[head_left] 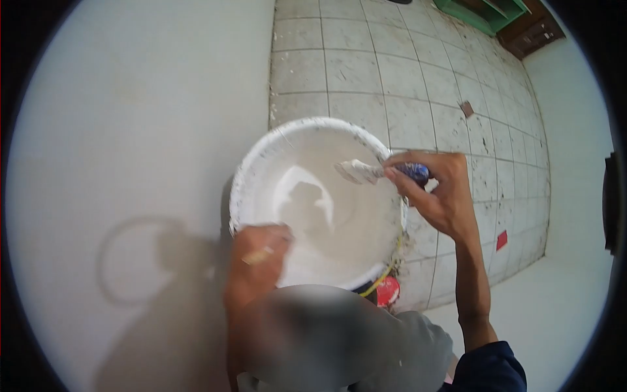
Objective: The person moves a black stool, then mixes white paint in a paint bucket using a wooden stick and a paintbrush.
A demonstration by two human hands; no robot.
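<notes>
A large round white basin [243, 171] stands on the floor against the wall, its rim smeared and flecked. Inside it lies a smooth, wet-looking whitish mix [356, 228]. My right hand [439, 186] is closed round the blue handle of a small trowel [359, 171]. White material coats the trowel's blade, which points left above the basin's right side. Over the basin's near left rim, my left hand [258, 261] is curled with the fingers closed. A pale yellowish strip crosses it; blur hides what it grips.
A pale wall [144, 130] rises close on the left. Dirty white floor tiles [411, 85] stretch ahead and right. A red round object [388, 291] and a yellow cord [379, 281] lie beside the basin. A green shelf unit [483, 14] stands at the far right.
</notes>
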